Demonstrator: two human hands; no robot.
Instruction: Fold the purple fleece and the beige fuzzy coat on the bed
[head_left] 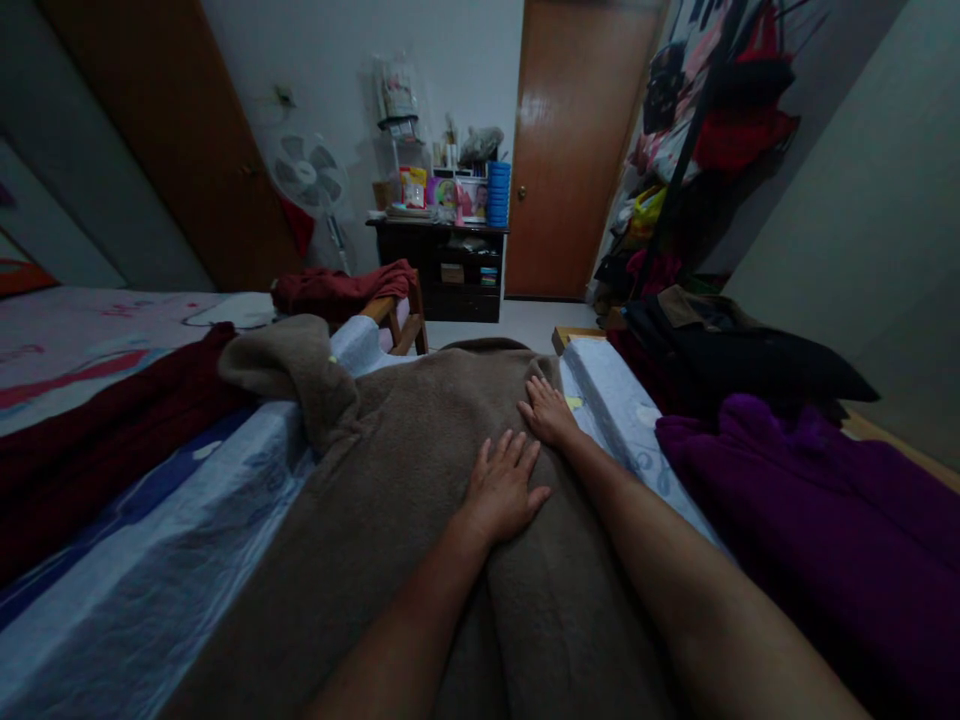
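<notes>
A brown fleecy garment [405, 470] lies spread over the bed, with a sleeve [277, 360] bent out to the left. My left hand [504, 488] rests flat on its middle, fingers spread. Just beyond and to the right, my right hand [549, 410] lies palm down near the garment's right edge, its fingers apart. Neither hand grips anything. Underneath shows a pale blue patterned mattress [615, 400].
On the right lie a purple garment [810, 520] and a stack of dark clothes [735, 340]. A dark red cloth [120, 440] is at left. Beyond the bed stand a wooden chair [409, 330], a fan [307, 175], a dark cabinet [442, 265] and a door [577, 150].
</notes>
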